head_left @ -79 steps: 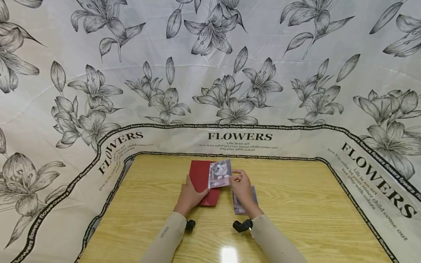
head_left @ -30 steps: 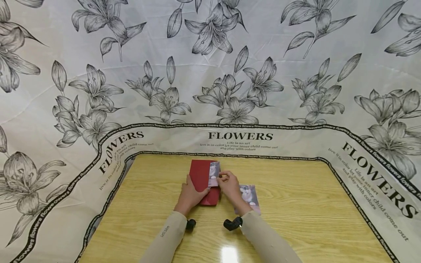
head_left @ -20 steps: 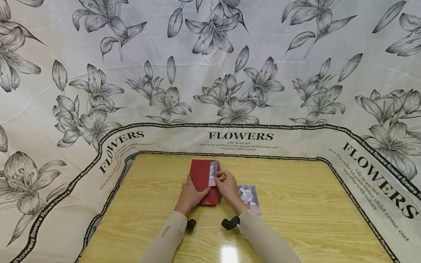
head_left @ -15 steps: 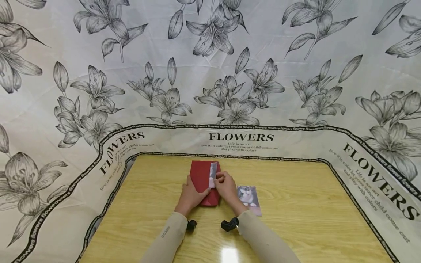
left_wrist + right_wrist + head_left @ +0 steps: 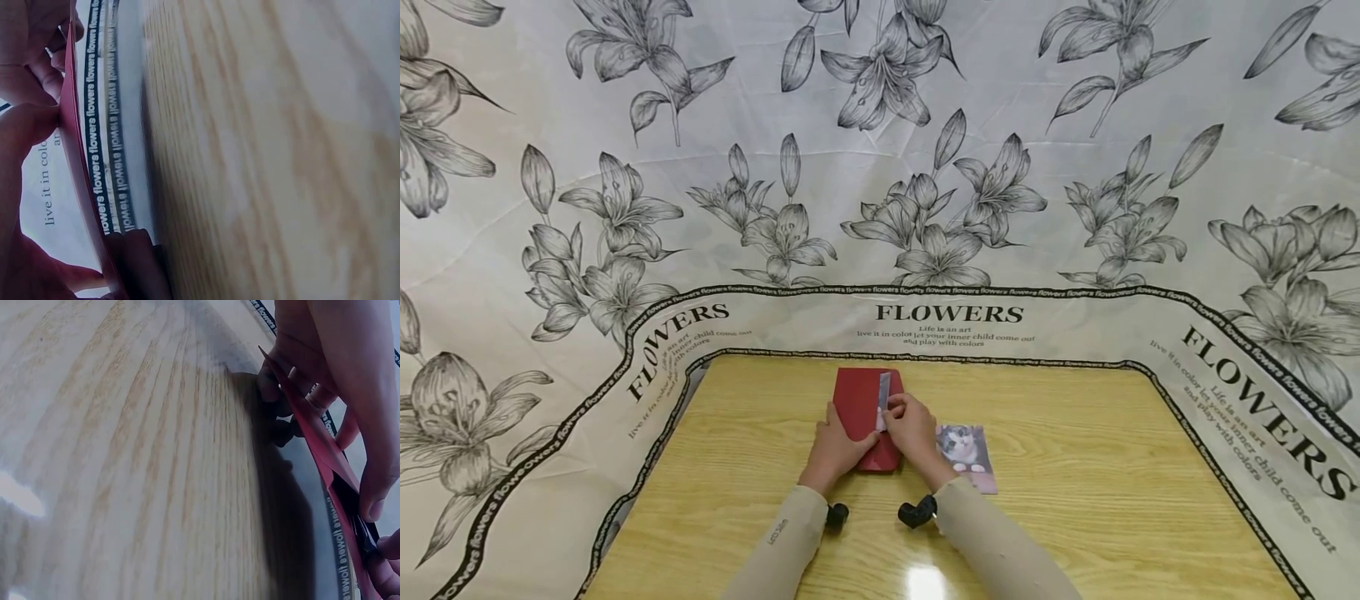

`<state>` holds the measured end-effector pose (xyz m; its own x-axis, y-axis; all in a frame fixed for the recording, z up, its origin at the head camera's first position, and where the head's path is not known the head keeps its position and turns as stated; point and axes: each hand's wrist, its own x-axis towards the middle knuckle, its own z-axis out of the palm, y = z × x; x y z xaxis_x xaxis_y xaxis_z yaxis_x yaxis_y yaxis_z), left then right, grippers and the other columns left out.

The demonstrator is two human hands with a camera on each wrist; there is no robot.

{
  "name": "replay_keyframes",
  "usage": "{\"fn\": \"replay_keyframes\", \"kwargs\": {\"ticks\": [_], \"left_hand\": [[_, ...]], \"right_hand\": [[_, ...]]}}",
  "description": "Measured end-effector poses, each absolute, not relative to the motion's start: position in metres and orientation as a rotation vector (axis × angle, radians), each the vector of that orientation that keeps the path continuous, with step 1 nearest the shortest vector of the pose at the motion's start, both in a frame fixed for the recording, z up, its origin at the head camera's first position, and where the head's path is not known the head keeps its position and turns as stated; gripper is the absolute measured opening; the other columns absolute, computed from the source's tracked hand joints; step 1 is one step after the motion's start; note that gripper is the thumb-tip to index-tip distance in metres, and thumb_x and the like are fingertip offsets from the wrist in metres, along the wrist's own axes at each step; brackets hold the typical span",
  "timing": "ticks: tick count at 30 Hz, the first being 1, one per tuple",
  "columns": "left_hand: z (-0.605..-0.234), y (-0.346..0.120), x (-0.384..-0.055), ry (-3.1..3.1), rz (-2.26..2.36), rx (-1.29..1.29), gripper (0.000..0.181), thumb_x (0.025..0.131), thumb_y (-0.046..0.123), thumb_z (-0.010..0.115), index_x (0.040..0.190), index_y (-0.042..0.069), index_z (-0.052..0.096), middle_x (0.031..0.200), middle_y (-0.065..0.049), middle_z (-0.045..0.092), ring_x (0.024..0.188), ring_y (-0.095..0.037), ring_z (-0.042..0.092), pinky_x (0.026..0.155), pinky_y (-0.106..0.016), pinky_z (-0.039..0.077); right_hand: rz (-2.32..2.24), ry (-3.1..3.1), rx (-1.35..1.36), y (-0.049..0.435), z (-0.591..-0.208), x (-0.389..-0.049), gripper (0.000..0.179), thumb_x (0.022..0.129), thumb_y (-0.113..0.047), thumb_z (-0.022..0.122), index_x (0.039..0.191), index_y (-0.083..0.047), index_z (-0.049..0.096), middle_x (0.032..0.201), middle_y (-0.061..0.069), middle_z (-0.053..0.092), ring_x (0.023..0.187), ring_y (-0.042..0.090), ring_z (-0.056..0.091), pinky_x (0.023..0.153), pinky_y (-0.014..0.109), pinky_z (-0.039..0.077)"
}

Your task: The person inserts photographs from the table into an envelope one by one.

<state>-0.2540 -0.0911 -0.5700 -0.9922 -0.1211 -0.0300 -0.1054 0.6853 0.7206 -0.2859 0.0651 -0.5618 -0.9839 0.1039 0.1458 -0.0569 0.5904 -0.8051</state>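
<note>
My left hand (image 5: 833,446) grips the lower left of a red envelope (image 5: 854,400), thumb in front. In the left wrist view the envelope (image 5: 74,140) is seen nearly edge-on, above the table. A narrow strip of a photo card (image 5: 883,388) shows at the envelope's opening on the right; the rest of it is hidden inside. My right hand (image 5: 913,429) pinches that card's right edge with thumb and forefinger. Beside the right wrist, a second photo card (image 5: 967,454) with a kitten picture lies on the table, its left edge partly covered by the hand.
The wood-grain table (image 5: 1075,467) runs back to a white cloth wall (image 5: 790,321) printed with flowers and lettering. Black wrist cameras sit under both wrists, such as the right camera (image 5: 917,512).
My right hand has moved left, sliding the photo card into the envelope until only a thin strip shows. More of the kitten card is uncovered. My left hand stays put.
</note>
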Motion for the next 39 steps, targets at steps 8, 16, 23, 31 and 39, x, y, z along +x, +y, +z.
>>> {"fn": "replay_keyframes", "kwargs": {"ticks": [8,16,23,31,39], "left_hand": [[-0.571,-0.092,-0.254,-2.862,-1.218,0.183,0.120,0.088,0.055,0.083,0.167,-0.007,0.017,0.139,-0.041,0.048,0.114,-0.048,0.064,0.096,-0.060,0.055],[-0.569,-0.092,-0.253,-2.865,-1.213,0.180,0.118,0.089,0.054,0.083,0.167,-0.007,0.018,0.138,-0.041,0.048,0.113,-0.049,0.064,0.095,-0.060,0.055],[-0.566,-0.091,-0.251,-2.862,-1.207,0.182,0.118,0.090,0.053,0.082,0.167,-0.008,0.018,0.140,-0.042,0.048,0.115,-0.050,0.064,0.096,-0.060,0.055],[-0.567,-0.091,-0.251,-2.867,-1.182,0.192,0.117,0.089,0.051,0.084,0.167,-0.008,0.019,0.137,-0.042,0.049,0.114,-0.049,0.064,0.097,-0.059,0.055],[-0.569,-0.089,-0.252,-2.887,-1.179,0.227,0.120,0.089,0.055,0.083,0.168,-0.006,0.017,0.140,-0.041,0.047,0.116,-0.048,0.064,0.099,-0.058,0.055]], "right_hand": [[1.289,-2.606,0.006,0.060,-0.564,-0.285,0.022,0.096,-0.013,0.080,0.116,-0.005,0.079,0.085,0.001,0.075,0.087,0.028,0.067,0.096,0.053,0.039],[1.252,-2.600,0.007,0.057,-0.571,-0.286,0.022,0.097,-0.013,0.079,0.118,-0.006,0.080,0.083,0.000,0.074,0.096,0.034,0.066,0.097,0.054,0.038],[1.271,-2.612,0.008,0.057,-0.575,-0.286,0.025,0.098,-0.015,0.079,0.121,-0.007,0.080,0.084,0.000,0.073,0.097,0.034,0.065,0.100,0.056,0.037],[1.370,-2.561,0.009,0.065,-0.571,-0.280,0.017,0.098,-0.013,0.077,0.114,-0.010,0.081,0.084,-0.001,0.070,0.075,0.017,0.060,0.078,0.041,0.048],[1.454,-2.539,0.073,0.088,-0.562,-0.266,0.015,0.100,-0.011,0.074,0.113,-0.007,0.079,0.091,0.005,0.071,0.074,0.014,0.060,0.061,0.029,0.048]]}}
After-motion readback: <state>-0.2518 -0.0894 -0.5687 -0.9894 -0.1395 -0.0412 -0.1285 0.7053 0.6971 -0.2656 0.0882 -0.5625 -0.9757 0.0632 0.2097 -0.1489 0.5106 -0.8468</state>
